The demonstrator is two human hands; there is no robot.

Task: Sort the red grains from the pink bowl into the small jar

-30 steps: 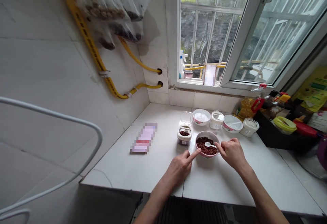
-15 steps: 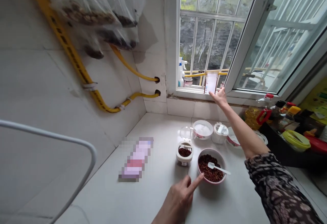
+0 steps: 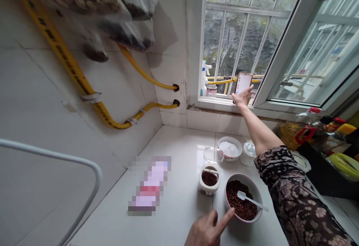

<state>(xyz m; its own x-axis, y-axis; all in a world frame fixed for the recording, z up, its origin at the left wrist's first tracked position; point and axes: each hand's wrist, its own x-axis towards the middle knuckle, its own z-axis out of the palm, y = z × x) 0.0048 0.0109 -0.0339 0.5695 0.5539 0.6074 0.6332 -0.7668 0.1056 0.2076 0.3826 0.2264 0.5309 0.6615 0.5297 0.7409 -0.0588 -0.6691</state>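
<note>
At the window my right hand (image 3: 242, 96) grips a phone (image 3: 243, 84), thumb on its left edge and fingers on its right, screen facing me. My left hand (image 3: 207, 228) is low in the view, its index finger stretched out to the near left rim of a white bowl (image 3: 260, 191), the other fingers bent, nothing held. Dark red flakes (image 3: 235, 195) fill the bowl, and a white spoon (image 3: 251, 200) lies across them. Just left stands a small white jar (image 3: 209, 190) with its clear lid (image 3: 213, 156) raised, holding similar dark red bits.
Behind are a bowl of white grains (image 3: 230, 148) and a clear-lidded jar (image 3: 249, 152). An oil bottle (image 3: 291, 135) and other bottles stand right. A blurred pink-purple item (image 3: 151, 186) lies left. Bags and a yellow pipe (image 3: 67, 62) are on the left wall.
The view has shifted, so the counter items sit lower and further right. My right hand has tilted the phone rightward, with its fingers now along the right edge. My left hand remains at the bowl's rim.
</note>
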